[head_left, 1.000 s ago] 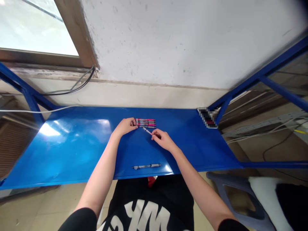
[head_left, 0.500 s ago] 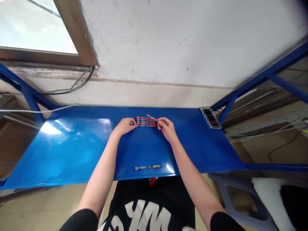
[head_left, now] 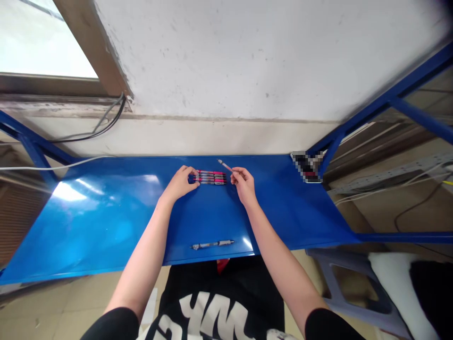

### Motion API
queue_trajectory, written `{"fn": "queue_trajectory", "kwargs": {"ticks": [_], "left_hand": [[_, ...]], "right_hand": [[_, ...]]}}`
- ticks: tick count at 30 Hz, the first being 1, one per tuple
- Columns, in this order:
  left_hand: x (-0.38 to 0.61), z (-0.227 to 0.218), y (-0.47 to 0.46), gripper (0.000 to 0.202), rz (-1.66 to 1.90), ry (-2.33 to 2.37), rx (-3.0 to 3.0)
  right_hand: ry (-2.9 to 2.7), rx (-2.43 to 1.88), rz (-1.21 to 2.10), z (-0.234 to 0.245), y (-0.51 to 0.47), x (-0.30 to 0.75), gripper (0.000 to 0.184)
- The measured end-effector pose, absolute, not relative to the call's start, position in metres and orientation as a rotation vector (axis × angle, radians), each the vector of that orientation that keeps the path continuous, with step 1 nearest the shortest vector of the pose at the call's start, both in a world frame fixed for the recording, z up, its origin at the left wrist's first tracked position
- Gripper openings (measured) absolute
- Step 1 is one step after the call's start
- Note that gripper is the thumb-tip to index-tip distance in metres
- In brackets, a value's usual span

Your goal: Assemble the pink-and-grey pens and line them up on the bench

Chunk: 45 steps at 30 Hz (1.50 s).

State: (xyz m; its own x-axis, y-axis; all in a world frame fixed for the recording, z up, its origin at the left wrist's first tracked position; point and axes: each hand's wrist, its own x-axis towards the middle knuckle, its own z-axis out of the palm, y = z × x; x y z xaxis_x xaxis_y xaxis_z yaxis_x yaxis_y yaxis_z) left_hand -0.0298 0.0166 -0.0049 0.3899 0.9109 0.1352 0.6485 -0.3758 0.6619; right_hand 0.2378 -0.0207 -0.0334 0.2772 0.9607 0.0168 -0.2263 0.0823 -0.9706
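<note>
A row of several pens [head_left: 212,178] with pink and black parts lies side by side on the blue table [head_left: 106,226]. At the row's left ends is my left hand [head_left: 181,183], its thumb on the near side and fingers on the far side, closed about them. My right hand [head_left: 244,184], just past the row's right ends, pinches a single pen [head_left: 225,165]. This one slants up and to the left, its far end beyond the row. Close to the table's front edge lies another pen [head_left: 212,244], grey and black, untouched.
A pixelated item [head_left: 308,166] sits at the table's back right corner. Blue frame bars [head_left: 332,153] rise at both sides, with a wall [head_left: 226,137] behind. A white cable [head_left: 53,167] crosses the back left. A grey stool [head_left: 354,283] stands at the lower right.
My right hand has drawn slightly away from the row's right ends with its pen. My left hand now reaches around the row's left ends. The view has shifted a little.
</note>
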Motion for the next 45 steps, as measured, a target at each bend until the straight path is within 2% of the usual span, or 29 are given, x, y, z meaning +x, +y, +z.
{"fn": "queue_trajectory", "kwargs": {"ticks": [2, 4, 10, 19, 25, 31, 38, 45], "left_hand": [[-0.026, -0.007, 0.016, 0.046, 0.715, 1.319, 2.217], [-0.023, -0.01, 0.015, 0.053, 0.699, 1.3, 2.269], [-0.022, -0.014, 0.019, 0.039, 0.661, 1.269, 2.304], [-0.021, -0.013, 0.017, 0.052, 0.614, 1.299, 2.304], [-0.017, -0.012, 0.014, 0.052, 0.551, 1.346, 2.322], [-0.016, -0.009, 0.011, 0.051, 0.541, 1.342, 2.328], [-0.018, -0.009, 0.012, 0.054, 0.52, 1.329, 2.321], [-0.018, -0.008, 0.012, 0.054, 0.517, 1.329, 2.31]], "right_hand": [[-0.818, -1.125, 1.063, -0.034, -0.02, 0.238, 0.022], [-0.807, -1.122, 1.071, -0.034, -0.019, 0.239, 0.021], [-0.859, -1.138, 1.075, -0.035, -0.019, 0.238, 0.019], [-0.961, -1.196, 1.017, -0.044, -0.017, 0.24, 0.02], [-1.141, -1.278, 0.84, -0.049, -0.016, 0.241, 0.034], [-1.31, -1.393, 0.712, -0.047, -0.019, 0.241, 0.03], [-1.571, -1.46, 0.772, -0.045, -0.018, 0.239, 0.031], [-1.545, -1.395, 0.727, -0.051, -0.012, 0.237, 0.028]]}}
